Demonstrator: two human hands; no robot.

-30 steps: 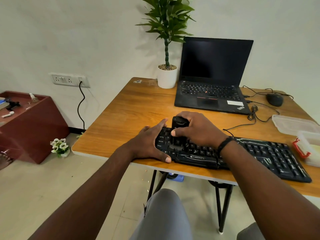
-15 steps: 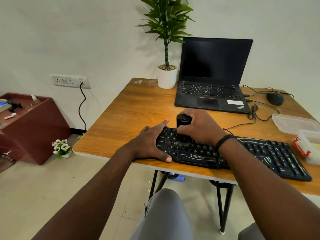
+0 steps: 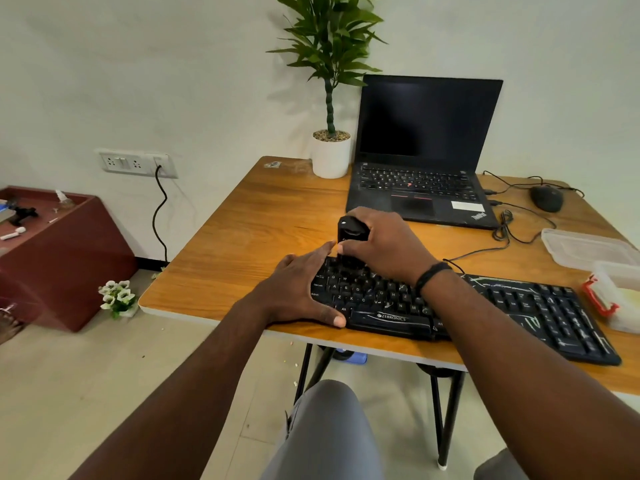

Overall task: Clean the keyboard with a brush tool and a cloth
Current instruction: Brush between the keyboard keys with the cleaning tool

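Head view is showing a black keyboard (image 3: pixel 460 308) lying flat near the front edge of a wooden table (image 3: pixel 249 230), its long axis running left to right and sloping toward the nearer right corner, with the space bar side facing the person. The keyboard is a low plastic slab with white lettering on its keys and pale line markings on its right half. The left hand (image 3: pixel 298 289) is resting on the keyboard's left end, fingers straight and together along the far corner, thumb stretched along the near edge, gripping nothing. The right hand (image 3: pixel 384 247) is curling its fingers round a black brush tool (image 3: pixel 351 233), a glossy, blocky piece standing upright over the keyboard's top-left key rows; its lower end is hidden between the hands, so whether bristles are touching the keys cannot be told. A dark band is circling the right wrist. Beyond the keyboard an open black laptop (image 3: pixel 422 157) is sitting with its dark screen facing the person. Left of the laptop, and farther from the keyboard, a green leafy plant is standing in a smooth white pot (image 3: pixel 330 155). Beyond the keyboard's right end a black mouse (image 3: pixel 546 198) is lying with thin cables looping back. Just right of the keyboard, clear plastic containers (image 3: pixel 588 249) are sitting, the nearer one with a red clasp.
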